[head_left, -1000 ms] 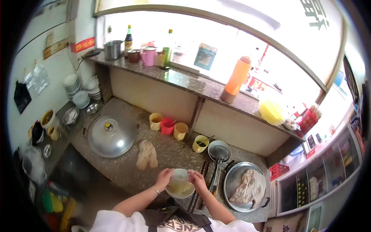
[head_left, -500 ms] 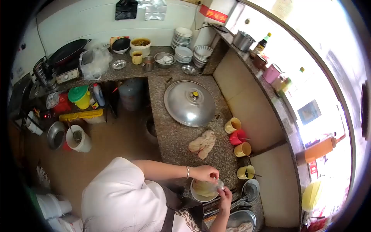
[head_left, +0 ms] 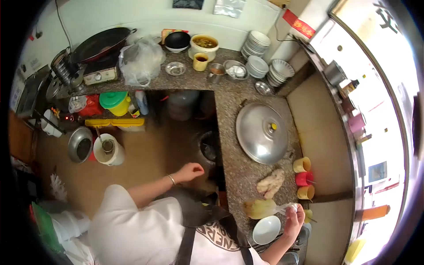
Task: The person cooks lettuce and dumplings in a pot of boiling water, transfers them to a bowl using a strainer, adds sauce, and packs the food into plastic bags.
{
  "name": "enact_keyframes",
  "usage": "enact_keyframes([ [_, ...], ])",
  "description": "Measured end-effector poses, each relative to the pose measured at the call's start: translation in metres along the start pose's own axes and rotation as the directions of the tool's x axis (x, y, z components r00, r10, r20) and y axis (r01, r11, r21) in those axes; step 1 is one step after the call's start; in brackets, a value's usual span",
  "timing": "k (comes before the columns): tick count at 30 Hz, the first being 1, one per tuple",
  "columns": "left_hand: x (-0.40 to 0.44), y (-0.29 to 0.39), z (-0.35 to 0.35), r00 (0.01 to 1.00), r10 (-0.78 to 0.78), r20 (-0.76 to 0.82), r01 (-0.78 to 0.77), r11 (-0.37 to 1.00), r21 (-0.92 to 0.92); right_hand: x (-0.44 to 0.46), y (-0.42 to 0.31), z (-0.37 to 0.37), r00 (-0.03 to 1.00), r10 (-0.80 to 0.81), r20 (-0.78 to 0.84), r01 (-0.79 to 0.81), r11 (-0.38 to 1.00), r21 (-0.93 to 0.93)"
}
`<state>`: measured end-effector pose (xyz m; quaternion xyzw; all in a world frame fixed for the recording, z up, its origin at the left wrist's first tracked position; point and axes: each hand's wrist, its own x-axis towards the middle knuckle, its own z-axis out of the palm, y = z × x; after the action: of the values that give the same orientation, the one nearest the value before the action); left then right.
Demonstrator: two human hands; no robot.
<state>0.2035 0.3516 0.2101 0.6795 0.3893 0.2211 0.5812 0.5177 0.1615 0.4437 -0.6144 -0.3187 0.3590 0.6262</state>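
My right hand [head_left: 295, 217] grips the gathered neck of a clear plastic bag [head_left: 260, 208] with yellowish contents that I cannot make out. The bag stretches left from my fingers, just above or on the counter. Right below it is a white bowl [head_left: 266, 229], its bare white inside showing. My left hand [head_left: 191, 171], with a bracelet at the wrist, is off to the left over the floor side of the counter. Its fingers are curled in, and nothing shows in them. A pale lump of dough or meat [head_left: 270, 183] lies on the counter beyond the bag.
A large domed metal lid [head_left: 262, 132] covers the counter's middle. Yellow cups [head_left: 302, 164] and a red cup [head_left: 304, 178] line the right wall. Stacked bowls [head_left: 256, 44], a soup pot [head_left: 205, 43] and a wok [head_left: 104, 44] stand at the back. A white bucket [head_left: 110, 152] is on the floor.
The plastic bag has come out of the white bowl and moved up beside it in my right hand. My left hand has let go and swung left, away from the counter. The view has shifted left.
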Motion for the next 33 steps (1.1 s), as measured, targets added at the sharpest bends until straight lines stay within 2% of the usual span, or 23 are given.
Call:
enact_keyframes([
  [2, -0.008, -0.026, -0.051, 0.984, -0.149, -0.096, 0.138, 0.983, -0.121, 0.024, 0.006, 0.033, 1.0, 0.011, -0.024, -0.011, 1.0, -0.006],
  [5, -0.011, -0.059, -0.119, 0.942, -0.188, -0.278, 0.167, 0.981, -0.095, 0.06, 0.012, 0.08, 0.999, -0.01, 0.043, 0.012, 0.999, -0.039],
  [6, -0.013, -0.063, -0.134, 0.94, -0.191, -0.281, 0.173, 0.981, -0.086, 0.07, 0.013, 0.098, 0.998, -0.021, 0.055, 0.023, 0.999, -0.046],
  [8, -0.008, -0.061, -0.168, 0.911, -0.253, -0.324, 0.193, 0.959, -0.207, 0.091, 0.003, 0.135, 0.998, 0.033, 0.058, -0.027, 0.994, -0.103],
  [10, 0.006, -0.076, -0.191, 0.905, -0.204, -0.372, 0.125, 0.966, -0.227, 0.122, 0.009, 0.157, 0.995, 0.019, 0.098, -0.009, 0.996, -0.094],
  [11, 0.014, -0.061, -0.204, 0.868, -0.339, -0.363, 0.256, 0.932, -0.257, 0.132, -0.001, 0.18, 0.993, 0.024, 0.114, -0.015, 0.997, -0.08],
  [12, 0.025, -0.063, -0.213, 0.881, -0.278, -0.382, 0.163, 0.938, -0.307, 0.145, 0.0, 0.191, 0.99, 0.032, 0.136, -0.021, 0.997, -0.077],
  [14, 0.052, -0.06, -0.235, 0.859, -0.322, -0.398, 0.206, 0.929, -0.307, 0.17, 0.009, 0.206, 0.98, 0.039, 0.193, -0.02, 0.994, -0.103],
  [16, 0.086, -0.064, -0.261, 0.88, -0.109, -0.463, 0.016, 0.98, -0.2, 0.195, 0.008, 0.222, 0.947, 0.082, 0.311, -0.034, 0.987, -0.156],
  [17, 0.096, -0.029, -0.279, 0.86, -0.096, -0.502, 0.001, 0.982, -0.188, 0.208, 0.01, 0.229, 0.931, 0.08, 0.355, -0.02, 0.985, -0.169],
  [20, 0.148, -0.009, -0.342, 0.823, 0.068, -0.563, -0.074, 0.997, 0.011, 0.242, 0.018, 0.245, 0.882, 0.142, 0.449, -0.039, 0.973, -0.229],
  [22, 0.176, 0.035, -0.385, 0.812, 0.079, -0.578, -0.016, 0.993, 0.113, 0.263, 0.025, 0.261, 0.874, 0.122, 0.47, -0.028, 0.979, -0.201],
  [24, 0.207, 0.058, -0.427, 0.748, 0.221, -0.626, -0.09, 0.968, 0.234, 0.279, 0.026, 0.277, 0.861, 0.132, 0.491, -0.044, 0.981, -0.187],
  [26, 0.235, 0.096, -0.467, 0.757, 0.201, -0.622, -0.047, 0.966, 0.256, 0.29, 0.018, 0.29, 0.836, 0.199, 0.512, -0.071, 0.964, -0.258],
  [28, 0.276, 0.103, -0.515, 0.662, 0.467, -0.586, -0.178, 0.857, 0.483, 0.294, 0.017, 0.3, 0.902, 0.164, 0.401, -0.053, 0.96, -0.273],
  [29, 0.294, 0.115, -0.538, 0.661, 0.489, -0.57, -0.201, 0.847, 0.493, 0.297, 0.018, 0.304, 0.923, 0.153, 0.353, -0.065, 0.966, -0.249],
  [30, 0.313, 0.125, -0.561, 0.611, 0.588, -0.53, -0.22, 0.769, 0.6, 0.299, 0.019, 0.309, 0.943, 0.144, 0.301, -0.078, 0.973, -0.219],
  [31, 0.328, 0.145, -0.577, 0.597, 0.589, -0.544, -0.23, 0.776, 0.588, 0.301, 0.017, 0.311, 0.941, 0.164, 0.297, -0.1, 0.97, -0.22],
  [32, 0.354, 0.146, -0.607, 0.591, 0.66, -0.464, -0.169, 0.664, 0.729, 0.302, 0.012, 0.317, 0.939, 0.186, 0.29, -0.124, 0.968, -0.218],
  [33, 0.376, 0.154, -0.631, 0.548, 0.71, -0.443, -0.172, 0.614, 0.771, 0.298, 0.006, 0.335, 0.965, 0.161, 0.209, -0.119, 0.973, -0.2],
])
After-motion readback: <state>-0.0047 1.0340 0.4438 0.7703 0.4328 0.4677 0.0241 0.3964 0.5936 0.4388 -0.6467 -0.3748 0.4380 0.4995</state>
